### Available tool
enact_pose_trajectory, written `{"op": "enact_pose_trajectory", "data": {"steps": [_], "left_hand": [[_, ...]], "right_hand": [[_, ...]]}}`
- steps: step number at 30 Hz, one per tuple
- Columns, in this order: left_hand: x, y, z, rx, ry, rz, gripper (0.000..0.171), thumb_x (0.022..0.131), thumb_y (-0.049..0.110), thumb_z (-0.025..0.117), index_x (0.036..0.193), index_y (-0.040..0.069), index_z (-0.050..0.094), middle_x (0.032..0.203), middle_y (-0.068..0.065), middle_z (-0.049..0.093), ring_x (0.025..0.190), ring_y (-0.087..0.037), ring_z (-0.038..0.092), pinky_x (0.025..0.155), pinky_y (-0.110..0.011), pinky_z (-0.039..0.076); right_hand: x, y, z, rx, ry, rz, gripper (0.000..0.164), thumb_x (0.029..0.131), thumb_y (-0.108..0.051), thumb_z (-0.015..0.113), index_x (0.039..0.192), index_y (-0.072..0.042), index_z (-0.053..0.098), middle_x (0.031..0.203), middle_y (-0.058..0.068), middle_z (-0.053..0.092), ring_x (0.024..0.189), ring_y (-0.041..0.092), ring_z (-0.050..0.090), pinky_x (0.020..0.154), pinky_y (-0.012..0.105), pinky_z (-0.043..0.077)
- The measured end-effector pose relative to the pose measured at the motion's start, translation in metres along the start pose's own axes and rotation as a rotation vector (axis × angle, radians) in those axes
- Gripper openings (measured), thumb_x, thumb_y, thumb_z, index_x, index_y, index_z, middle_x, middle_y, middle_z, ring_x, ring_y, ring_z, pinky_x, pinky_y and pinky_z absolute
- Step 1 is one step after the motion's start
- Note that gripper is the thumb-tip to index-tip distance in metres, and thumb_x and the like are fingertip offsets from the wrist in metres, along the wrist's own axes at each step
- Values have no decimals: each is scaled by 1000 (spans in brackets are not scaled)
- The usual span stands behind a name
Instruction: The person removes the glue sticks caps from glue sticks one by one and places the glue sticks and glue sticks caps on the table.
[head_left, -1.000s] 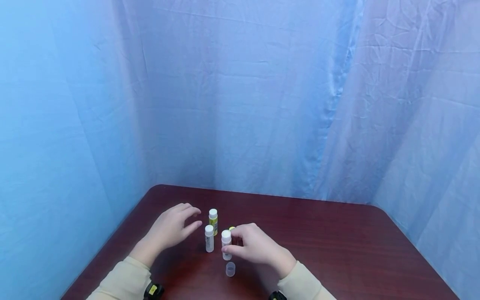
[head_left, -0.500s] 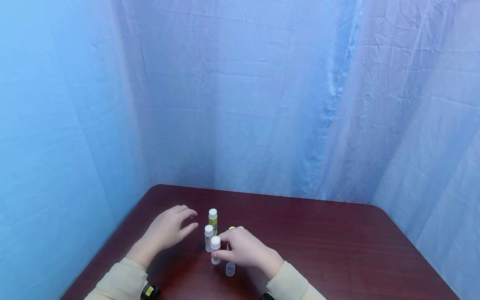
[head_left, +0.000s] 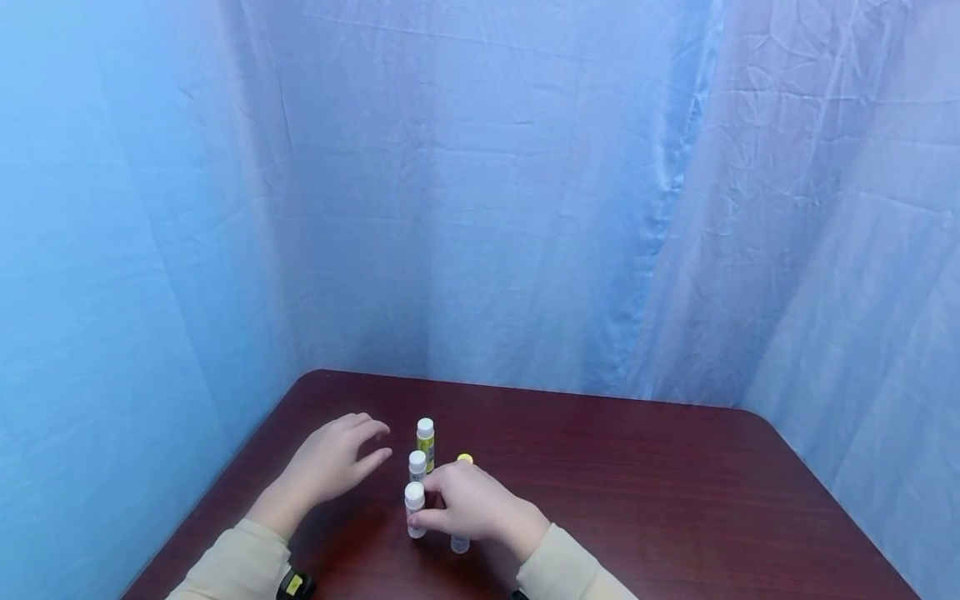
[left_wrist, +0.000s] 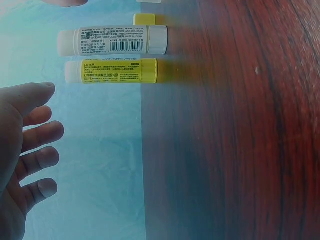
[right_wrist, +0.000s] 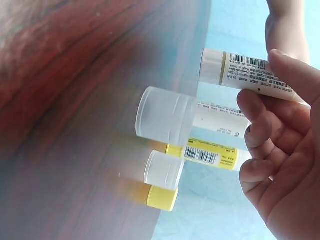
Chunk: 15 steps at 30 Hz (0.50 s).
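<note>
My right hand pinches a white glue stick upright between thumb and fingers, in front of a second white glue stick. That one stands upright on the table, and in the head view the held stick partly covers it. Behind them stands a yellow glue stick with a white top. My left hand hovers to the left of the sticks, its fingers relaxed, holding nothing. In the left wrist view, its fingertips are apart from the yellow stick.
A large translucent cap stands on the dark red table, close by my right hand. Beyond it are a smaller translucent cap and a yellow cap. Blue curtains hang around the table's far and side edges.
My right hand has carried the white glue stick left and nearer to me, from beside the caps to in front of the other white stick. My left hand has drawn back slightly left.
</note>
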<state>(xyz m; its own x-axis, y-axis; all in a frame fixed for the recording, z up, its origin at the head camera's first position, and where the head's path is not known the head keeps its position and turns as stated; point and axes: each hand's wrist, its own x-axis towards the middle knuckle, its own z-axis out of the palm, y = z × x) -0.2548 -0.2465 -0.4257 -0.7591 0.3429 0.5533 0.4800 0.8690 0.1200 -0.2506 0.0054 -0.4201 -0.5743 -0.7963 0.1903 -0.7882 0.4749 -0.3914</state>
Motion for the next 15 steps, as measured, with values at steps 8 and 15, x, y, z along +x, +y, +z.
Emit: {"op": "enact_pose_trajectory", "data": {"steps": [8,15], "left_hand": [[0,-1,2,0,-50,-19,34,85,33,84,112,14,75,104,-1,71,98,-21,68,87,-45,56],[-1,0,5,-6,-104,-29,33,86,33,82,112,13,74,103,-1,71,99,-22,68,88,-46,55]], "right_hand": [[1,1,2,-2,-20,-7,12,89,-31,80,83,-23,73,70,-23,55,58,-8,48,55,13,42],[2,1,4,5,-41,-20,12,88,-28,81,83,-22,73,70,-22,56,58,-10,49,53,12,41]]}}
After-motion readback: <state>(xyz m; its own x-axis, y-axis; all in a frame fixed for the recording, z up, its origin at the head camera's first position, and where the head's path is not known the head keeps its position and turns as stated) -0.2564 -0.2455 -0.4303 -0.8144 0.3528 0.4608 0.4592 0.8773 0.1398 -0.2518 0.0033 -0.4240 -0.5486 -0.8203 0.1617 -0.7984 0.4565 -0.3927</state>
